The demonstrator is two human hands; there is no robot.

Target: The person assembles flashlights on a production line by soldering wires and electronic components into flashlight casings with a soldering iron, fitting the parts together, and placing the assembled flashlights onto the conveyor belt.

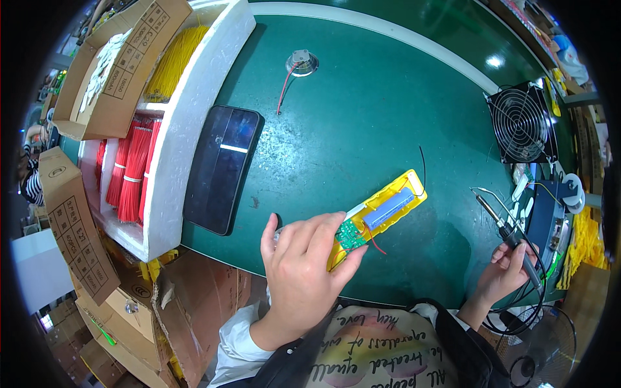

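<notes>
At the green bench [362,116], our left hand [304,262] clamps the near end of a yellow case [381,213] — thumb under one side, fingers [317,229] curled over the small circuit board [351,234], with a blue battery [388,208] just past the fingertips. Our right hand [508,268], well off to the side, is wrapped around a soldering iron [501,226], its tip raised and clear of the case. By our reckoning we stand between joints — the next move needs the tip brought steadily to the board while the case stays pinned.
</notes>
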